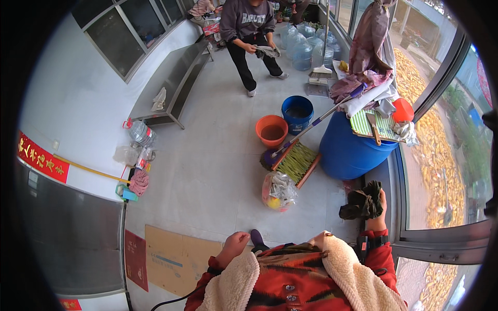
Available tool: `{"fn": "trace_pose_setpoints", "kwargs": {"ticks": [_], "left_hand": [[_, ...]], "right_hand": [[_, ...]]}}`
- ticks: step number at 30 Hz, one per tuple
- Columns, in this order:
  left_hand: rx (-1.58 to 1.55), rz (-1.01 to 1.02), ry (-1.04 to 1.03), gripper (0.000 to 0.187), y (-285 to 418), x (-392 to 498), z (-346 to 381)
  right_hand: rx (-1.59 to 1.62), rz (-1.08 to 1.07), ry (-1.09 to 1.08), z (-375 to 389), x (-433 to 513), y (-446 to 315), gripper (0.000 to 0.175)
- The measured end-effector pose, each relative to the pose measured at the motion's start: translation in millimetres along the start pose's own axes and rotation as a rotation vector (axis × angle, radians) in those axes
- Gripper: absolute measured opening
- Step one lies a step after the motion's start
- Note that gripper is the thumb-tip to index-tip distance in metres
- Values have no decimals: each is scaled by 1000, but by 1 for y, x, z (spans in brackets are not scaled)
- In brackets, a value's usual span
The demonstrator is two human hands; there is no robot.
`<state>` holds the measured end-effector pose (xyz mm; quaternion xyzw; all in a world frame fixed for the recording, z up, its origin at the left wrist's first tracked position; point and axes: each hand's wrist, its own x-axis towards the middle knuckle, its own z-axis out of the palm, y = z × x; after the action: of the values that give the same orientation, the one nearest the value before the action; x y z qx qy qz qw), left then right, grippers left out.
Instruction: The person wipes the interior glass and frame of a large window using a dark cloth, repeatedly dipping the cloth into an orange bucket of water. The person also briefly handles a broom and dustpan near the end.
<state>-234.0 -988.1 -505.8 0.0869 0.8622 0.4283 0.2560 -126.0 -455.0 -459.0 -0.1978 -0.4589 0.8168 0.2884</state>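
Note:
My right hand (380, 214) is wrapped around a crumpled dark cloth (362, 204), beside the frame (393, 198) of the large window. Part of the palm is hidden by the cloth's folds. My left hand (234, 245) hangs in front of my body, fingers curled in, with nothing visible in it. Below it a purple shoe (256, 237) shows on the tiled floor. Just beyond my right hand stands a big blue plastic barrel (342, 147). On its top lie a green-striped board (360, 124), a scraper with a wooden handle (374, 130) and a red bowl (403, 110).
An orange basin (271, 128) and a blue bucket (297, 110) hold murky water. A mop (311, 126) leans on the barrel near a bag of rubbish (278, 190). Farther off, a person (249, 27) holds a grey cloth (267, 51). A metal bench (167, 85) lines the left wall.

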Motion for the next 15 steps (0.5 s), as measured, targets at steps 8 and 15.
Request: {"fn": "trace_pose_setpoints", "kwargs": {"ticks": [8, 15], "left_hand": [[30, 48, -29, 30, -74, 43, -105], [142, 94, -39, 25, -1, 47, -150]], "right_hand": [[190, 83, 8, 117, -15, 47, 36], [120, 130, -34, 139, 14, 69, 35]]}}
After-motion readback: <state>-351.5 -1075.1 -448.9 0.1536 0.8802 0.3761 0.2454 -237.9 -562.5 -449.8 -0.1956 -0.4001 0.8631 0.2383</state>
